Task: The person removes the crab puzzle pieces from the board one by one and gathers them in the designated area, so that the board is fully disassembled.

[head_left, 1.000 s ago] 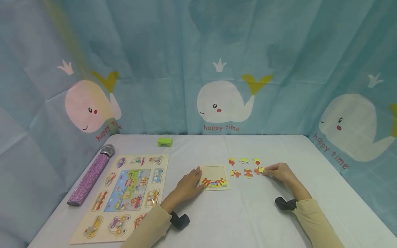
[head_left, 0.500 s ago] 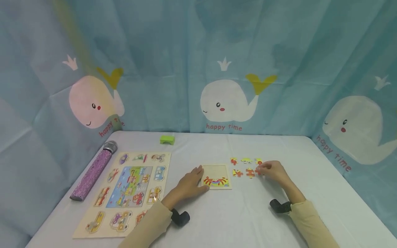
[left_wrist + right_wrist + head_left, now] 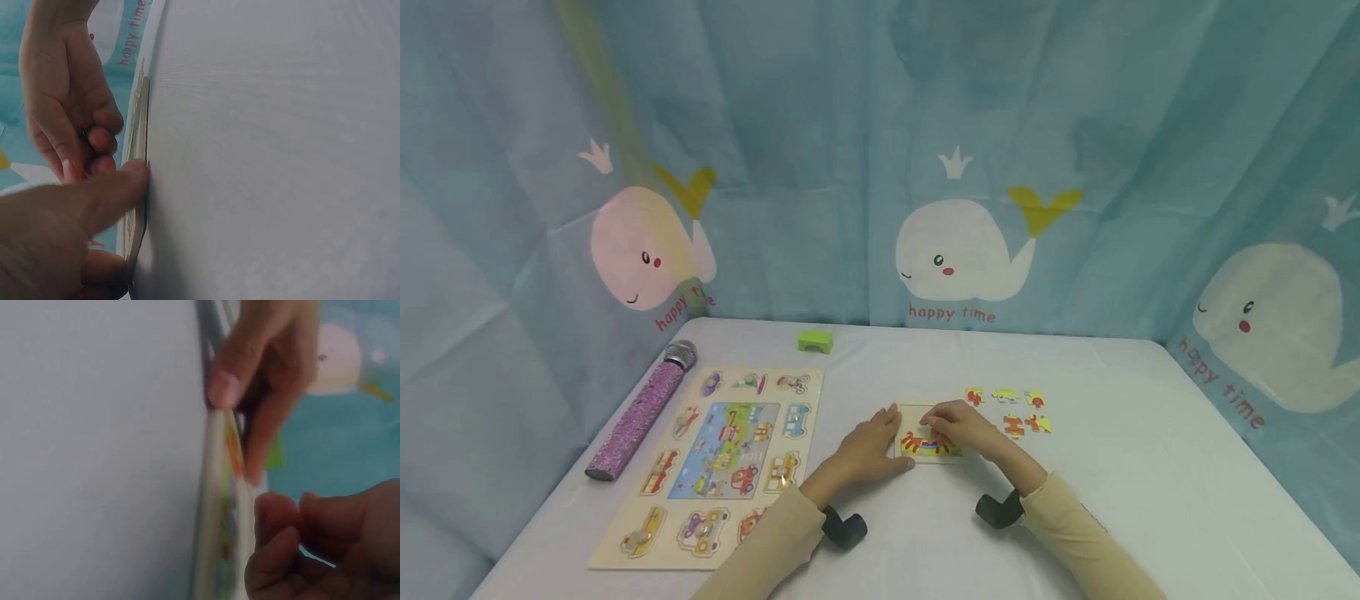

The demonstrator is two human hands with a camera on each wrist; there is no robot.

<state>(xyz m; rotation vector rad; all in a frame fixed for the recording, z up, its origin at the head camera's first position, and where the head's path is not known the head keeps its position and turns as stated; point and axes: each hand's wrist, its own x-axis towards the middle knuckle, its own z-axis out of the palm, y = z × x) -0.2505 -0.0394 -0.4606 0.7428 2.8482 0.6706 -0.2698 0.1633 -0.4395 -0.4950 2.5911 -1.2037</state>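
A small square wooden puzzle board (image 3: 912, 412) lies on the white table, with orange, yellow and rainbow pieces along its near half. My left hand (image 3: 867, 450) holds the board's left side, thumb at the near corner and fingers farther up. In the right wrist view, the left thumb (image 3: 225, 387) touches the board's edge (image 3: 209, 506). Over the board is my right hand (image 3: 966, 427), thumb and fingers drawn together on a puzzle piece, mostly hidden by the fingertips. Several loose puzzle pieces (image 3: 1005, 395) lie in two rows to the board's right.
A large wooden vehicle puzzle (image 3: 730, 450) lies on the left side of the table. Left of it is a glittery purple microphone (image 3: 640, 421). A green arch block (image 3: 815, 341) sits near the back edge, before a blue whale-print curtain (image 3: 820, 167).
My right hand has moved left from the loose pieces to above the board. The lower row's leftmost piece no longer shows there. My left hand stays at the board's left side.
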